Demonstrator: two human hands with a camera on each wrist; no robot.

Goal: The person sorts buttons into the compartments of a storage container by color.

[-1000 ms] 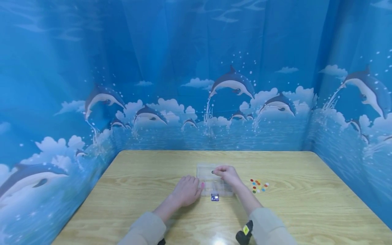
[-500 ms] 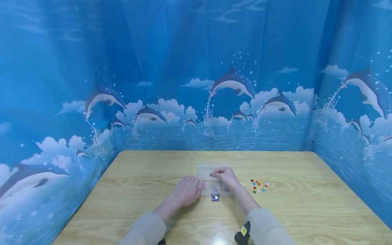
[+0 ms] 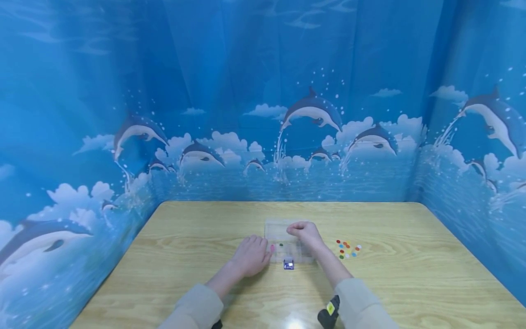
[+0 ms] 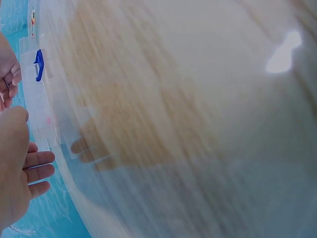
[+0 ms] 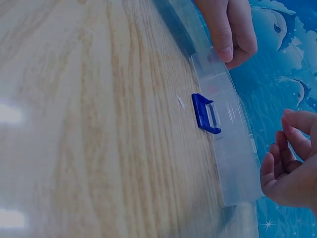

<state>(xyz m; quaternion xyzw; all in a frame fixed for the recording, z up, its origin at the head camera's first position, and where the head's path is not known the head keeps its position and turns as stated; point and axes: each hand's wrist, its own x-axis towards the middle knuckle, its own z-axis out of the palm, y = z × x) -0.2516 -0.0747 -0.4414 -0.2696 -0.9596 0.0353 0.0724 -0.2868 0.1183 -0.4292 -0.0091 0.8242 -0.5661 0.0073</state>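
Observation:
A clear plastic box (image 3: 292,252) with small compartments lies on the table, its lid (image 3: 276,228) swung back and a blue latch (image 5: 203,114) at its front. My left hand (image 3: 250,257) rests against the left end of the box, fingertips at its edge; in the left wrist view its fingers (image 4: 39,172) extend loosely. Inside the box lie a pink disc (image 3: 272,248) and, just right of it, a dark green disc (image 3: 281,244). Over the right part of the box hovers my right hand (image 3: 306,233), its fingers loosely bent and thumb apart, holding nothing in the right wrist view.
Several small coloured discs (image 3: 347,248) lie scattered on the table (image 3: 185,256) to the right of the box. A blue curtain (image 3: 246,91) printed with dolphins hangs behind and on both sides of the table.
The green disc left my right fingertips and now lies in a compartment beside the pink one. My right hand first shifted left, then moved back to the right. My left hand stayed in place.

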